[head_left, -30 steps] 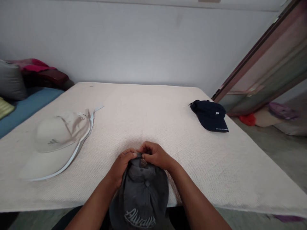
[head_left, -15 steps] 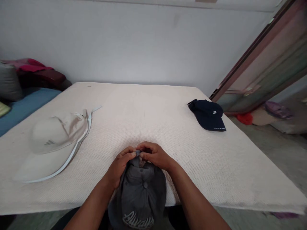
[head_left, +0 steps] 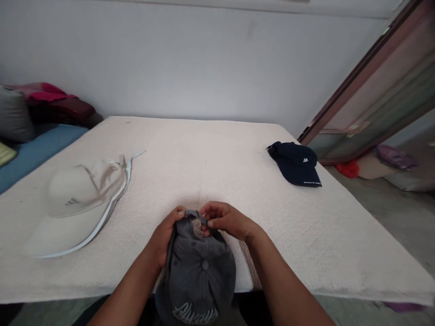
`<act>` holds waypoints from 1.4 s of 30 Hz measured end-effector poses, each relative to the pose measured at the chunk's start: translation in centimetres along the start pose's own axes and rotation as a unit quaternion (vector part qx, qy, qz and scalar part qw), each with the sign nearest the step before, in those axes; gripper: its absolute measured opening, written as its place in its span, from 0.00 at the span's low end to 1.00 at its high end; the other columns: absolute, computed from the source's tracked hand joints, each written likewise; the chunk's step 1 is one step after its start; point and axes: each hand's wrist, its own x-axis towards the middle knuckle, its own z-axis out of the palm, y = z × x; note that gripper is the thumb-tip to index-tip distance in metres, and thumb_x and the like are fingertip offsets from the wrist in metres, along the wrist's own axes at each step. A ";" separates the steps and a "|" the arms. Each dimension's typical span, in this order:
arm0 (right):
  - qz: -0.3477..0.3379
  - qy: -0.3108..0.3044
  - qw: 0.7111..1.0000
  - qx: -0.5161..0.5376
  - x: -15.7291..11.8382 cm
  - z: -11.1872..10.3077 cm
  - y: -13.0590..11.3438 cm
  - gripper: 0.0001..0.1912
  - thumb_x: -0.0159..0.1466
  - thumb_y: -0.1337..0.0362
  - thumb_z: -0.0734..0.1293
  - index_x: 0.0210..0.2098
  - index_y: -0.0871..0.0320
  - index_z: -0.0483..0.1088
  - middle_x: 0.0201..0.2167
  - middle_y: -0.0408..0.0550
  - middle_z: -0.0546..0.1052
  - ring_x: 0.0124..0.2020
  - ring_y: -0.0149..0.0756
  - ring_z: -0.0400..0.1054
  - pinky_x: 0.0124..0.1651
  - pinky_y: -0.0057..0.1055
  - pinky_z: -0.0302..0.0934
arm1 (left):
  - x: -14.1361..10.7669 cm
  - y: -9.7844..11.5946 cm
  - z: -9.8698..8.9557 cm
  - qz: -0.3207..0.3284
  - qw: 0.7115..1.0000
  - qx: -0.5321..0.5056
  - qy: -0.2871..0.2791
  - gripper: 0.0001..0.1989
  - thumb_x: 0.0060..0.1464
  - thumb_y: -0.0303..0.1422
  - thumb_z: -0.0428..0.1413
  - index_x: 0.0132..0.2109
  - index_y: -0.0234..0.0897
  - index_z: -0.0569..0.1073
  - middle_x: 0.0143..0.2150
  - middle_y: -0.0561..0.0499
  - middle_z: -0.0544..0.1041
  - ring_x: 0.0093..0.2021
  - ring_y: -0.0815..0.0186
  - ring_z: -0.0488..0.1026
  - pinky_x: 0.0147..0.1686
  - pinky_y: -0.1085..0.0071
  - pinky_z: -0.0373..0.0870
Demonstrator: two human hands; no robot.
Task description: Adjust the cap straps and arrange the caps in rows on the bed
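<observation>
Two hands, left [head_left: 169, 233] and right [head_left: 227, 222], pinch the grey cap [head_left: 202, 267] at its back strap [head_left: 200, 216], fingers closed. The navy cap [head_left: 295, 163] rests on the tabletop [head_left: 204, 158].

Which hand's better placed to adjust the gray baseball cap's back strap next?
Probably the right hand: its thumb and fingers pinch the back strap toward its right end, while the left hand steadies the gray baseball cap near the strap's other end.

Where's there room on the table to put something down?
The cloth looks bare between the white cap and navy cap, back toward the wall. Another patch lies between the right hand, navy cap and right edge. Crowded: the near middle, where left hand and right hand hold the gray cap.
</observation>
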 end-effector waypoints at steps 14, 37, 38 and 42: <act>-0.045 0.149 0.984 -0.090 0.7 0.6 0.3 0.09 0.58 0.63 0.67 0.39 0.58 0.70 0.28 0.42 0.69 0.23 0.24 0.59 0.26 0.24 0.53 | 0.3 0.2 -0.5 0.072 0.987 0.130 0.054 0.05 0.50 0.32 0.56 0.29 0.36 0.68 0.24 0.55 0.70 0.25 0.69 0.68 0.27 0.74 0.65; -0.068 0.055 0.987 0.134 0.3 1.4 0.4 0.09 0.55 0.63 0.71 0.32 0.58 0.68 0.37 0.45 0.74 0.27 0.26 0.64 0.32 0.27 0.58 | 0.2 -0.3 0.1 0.017 0.992 0.121 0.013 0.08 0.46 0.24 0.59 0.37 0.33 0.72 0.33 0.45 0.80 0.32 0.63 0.77 0.36 0.68 0.72; -0.070 0.048 0.987 0.139 0.3 1.4 0.4 0.09 0.55 0.63 0.71 0.33 0.57 0.69 0.39 0.46 0.74 0.27 0.27 0.65 0.33 0.28 0.59 | 0.1 -0.3 0.0 0.020 0.992 0.123 0.018 0.07 0.47 0.24 0.59 0.36 0.33 0.72 0.33 0.45 0.80 0.31 0.64 0.77 0.35 0.69 0.72; -0.069 0.026 0.988 0.137 0.1 1.4 0.2 0.08 0.56 0.63 0.71 0.34 0.57 0.70 0.42 0.47 0.73 0.32 0.29 0.67 0.41 0.33 0.62 | 0.0 -0.3 -0.1 0.026 0.990 0.135 0.043 0.05 0.47 0.25 0.59 0.34 0.34 0.72 0.30 0.48 0.79 0.29 0.67 0.75 0.31 0.72 0.71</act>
